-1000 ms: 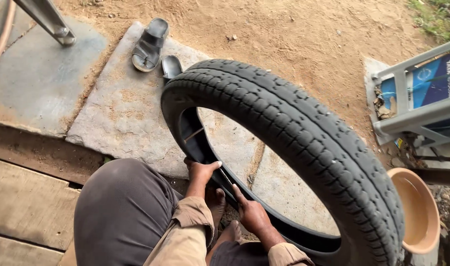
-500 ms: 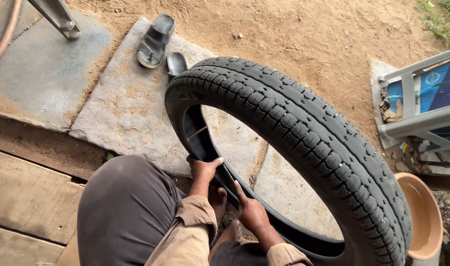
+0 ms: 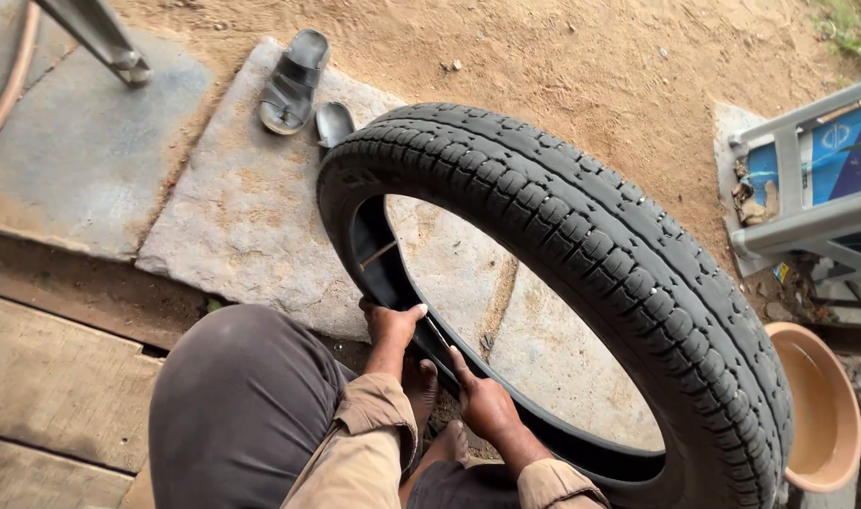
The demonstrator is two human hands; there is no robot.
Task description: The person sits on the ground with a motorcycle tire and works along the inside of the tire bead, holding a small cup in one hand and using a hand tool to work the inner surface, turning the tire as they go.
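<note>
Your left hand (image 3: pixel 390 323) is closed on the inner edge of the tyre (image 3: pixel 581 254), fingers hooked over the bead and the thumb raised. Your right hand (image 3: pixel 484 403) is just beside it, further along the same edge, fingers pressed into the gap where the black inner tube (image 3: pixel 383 273) sits inside the casing; it bears on the bead and tube, but whether it is actually clamped on them cannot be told.

Progress: the tube appears to lie inside the casing along most of the visible inner edge. Its thin valve stem (image 3: pixel 378 254) projects inward just above your left hand. The section between and around your two hands looks like the part in work. No wheel rim is visible.

Position relative to the grip: the tyre stands tilted, rising up and away from both hands and curving round to the right. Beyond it lie the stone slab (image 3: pixel 242 226) and a sandal (image 3: pixel 295 81). A brown basin (image 3: pixel 826 405) sits past the tread, well apart from your right hand.
</note>
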